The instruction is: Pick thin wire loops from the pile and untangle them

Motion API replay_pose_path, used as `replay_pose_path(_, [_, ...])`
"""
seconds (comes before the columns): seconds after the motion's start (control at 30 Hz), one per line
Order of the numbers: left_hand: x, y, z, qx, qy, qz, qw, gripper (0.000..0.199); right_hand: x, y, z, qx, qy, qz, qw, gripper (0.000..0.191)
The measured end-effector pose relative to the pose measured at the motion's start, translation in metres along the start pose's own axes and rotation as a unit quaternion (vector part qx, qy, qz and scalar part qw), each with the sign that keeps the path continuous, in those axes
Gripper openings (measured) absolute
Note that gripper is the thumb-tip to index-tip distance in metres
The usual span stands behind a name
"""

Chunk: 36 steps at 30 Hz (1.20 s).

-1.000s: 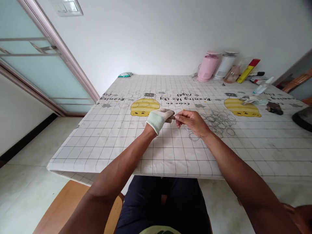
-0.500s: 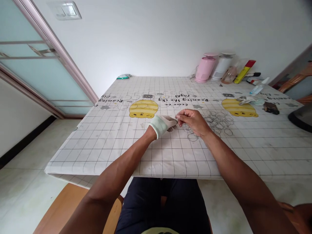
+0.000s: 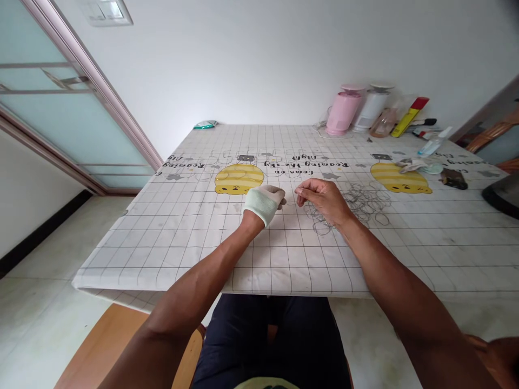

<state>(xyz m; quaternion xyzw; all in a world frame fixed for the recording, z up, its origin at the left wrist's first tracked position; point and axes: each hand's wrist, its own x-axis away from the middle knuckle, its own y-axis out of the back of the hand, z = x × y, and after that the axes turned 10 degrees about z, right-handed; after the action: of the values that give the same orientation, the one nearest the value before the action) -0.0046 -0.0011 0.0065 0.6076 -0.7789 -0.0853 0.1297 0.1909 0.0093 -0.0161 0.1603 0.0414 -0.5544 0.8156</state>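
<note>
My left hand (image 3: 265,201), in a pale knitted glove, is closed above the middle of the checked tablecloth. Whatever its fingers may hold is too small or hidden to name. Just to the right, my bare right hand (image 3: 320,197) has thumb and fingertips pinched together, and I cannot make out anything between them. A narrow gap separates the two hands. Beside and partly under the right hand lies a loose heap of thin grey wire-like rings (image 3: 367,202). Farther back, fainter thin rings (image 3: 219,156) lie spread over the printed cloth.
A pink cylindrical device (image 3: 344,111), a white one (image 3: 368,111), a bottle (image 3: 383,123) and a yellow-red box (image 3: 409,118) stand by the wall. At right lie a crumpled glove (image 3: 419,165) and a dark object (image 3: 453,178). A green packet (image 3: 205,125) sits at the back left corner.
My hands have drawn apart, the left moving leftward and curling more. A thin loop seen above my right fingers earlier no longer shows.
</note>
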Motion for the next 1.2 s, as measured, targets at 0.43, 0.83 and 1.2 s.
replay_pose_path(0.43, [-0.007,0.013,0.003,0.017,-0.008,-0.080,0.997,0.020,0.004,0.001,0.005,0.020,0.005,0.028,0.999,0.025])
replay_pose_path(0.83, [-0.018,0.014,0.018,0.274,-0.044,0.084,0.957,0.021,0.004,0.000,0.013,0.007,0.008,-0.001,1.000,0.025])
replay_pose_path(1.2, [-0.015,0.005,0.016,0.311,-0.031,0.153,0.937,0.023,0.004,0.001,0.009,-0.037,-0.002,0.045,0.998,0.026])
